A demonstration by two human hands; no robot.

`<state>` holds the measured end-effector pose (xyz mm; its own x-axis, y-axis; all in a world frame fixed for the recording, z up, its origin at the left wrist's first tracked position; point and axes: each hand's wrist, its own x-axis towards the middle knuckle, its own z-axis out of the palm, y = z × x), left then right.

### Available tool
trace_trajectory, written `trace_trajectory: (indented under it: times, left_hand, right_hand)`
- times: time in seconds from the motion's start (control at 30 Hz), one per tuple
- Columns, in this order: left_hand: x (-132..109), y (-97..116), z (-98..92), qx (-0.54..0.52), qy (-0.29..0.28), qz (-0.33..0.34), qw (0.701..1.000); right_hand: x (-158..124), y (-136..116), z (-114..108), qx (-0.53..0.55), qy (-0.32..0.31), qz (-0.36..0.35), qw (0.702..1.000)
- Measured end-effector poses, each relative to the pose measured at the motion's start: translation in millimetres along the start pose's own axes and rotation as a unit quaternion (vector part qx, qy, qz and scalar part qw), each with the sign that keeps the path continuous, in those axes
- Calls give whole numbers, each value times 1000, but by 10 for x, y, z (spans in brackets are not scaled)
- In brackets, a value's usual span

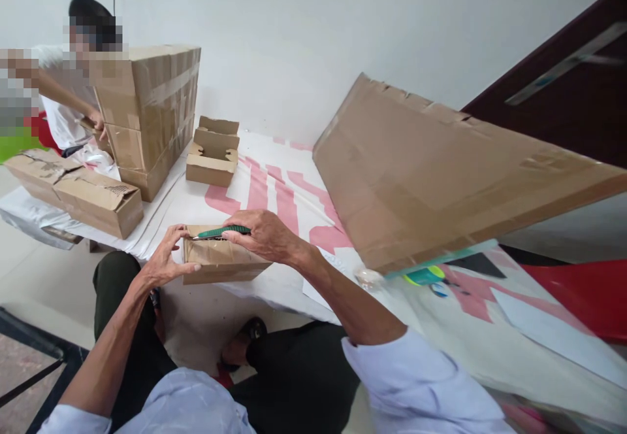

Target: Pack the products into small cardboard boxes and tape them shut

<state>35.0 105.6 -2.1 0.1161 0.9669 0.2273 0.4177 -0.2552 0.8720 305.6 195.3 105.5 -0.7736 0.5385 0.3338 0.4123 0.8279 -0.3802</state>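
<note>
A small brown cardboard box (pixel 225 272) lies at the table's front edge, its long side towards me. My right hand (pixel 262 233) is closed round a green-handled tool (pixel 215 232), whose metal tip reaches the box's top left end. At that same end my left hand (pixel 169 257) rests against the box, fingertips on its far top corner and thumb along the near side. Beyond it, an open brown box (pixel 211 164) with raised flaps stands on the white and pink table cover (pixel 274 192).
Tall stacked boxes (pixel 151 114) stand at the left, with a long torn-topped box (pixel 83 192) before them. A person (pixel 73 104) sits behind. On the right a large cardboard sheet or box (pixel 441 172) leans above a yellow-green tape roll (pixel 425 275) and papers.
</note>
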Motion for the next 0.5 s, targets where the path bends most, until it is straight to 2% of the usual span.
trace_trajectory:
  times: [0.17, 0.33, 0.4, 0.5]
  left_hand:
    - [3, 1, -7, 1, 0, 5, 1000]
    - [31, 33, -59, 14, -6, 4, 1000]
    - [48, 17, -78, 17, -5, 1, 1000]
    - [72, -30, -90, 18, -2, 0, 1000]
  right_hand:
    - [135, -42, 0, -57, -29, -17, 998]
    - [306, -97, 4, -122, -61, -5, 991]
    - [241, -6, -135, -138, -69, -1, 988]
    - [-134, 307, -547, -150, -59, 38, 986]
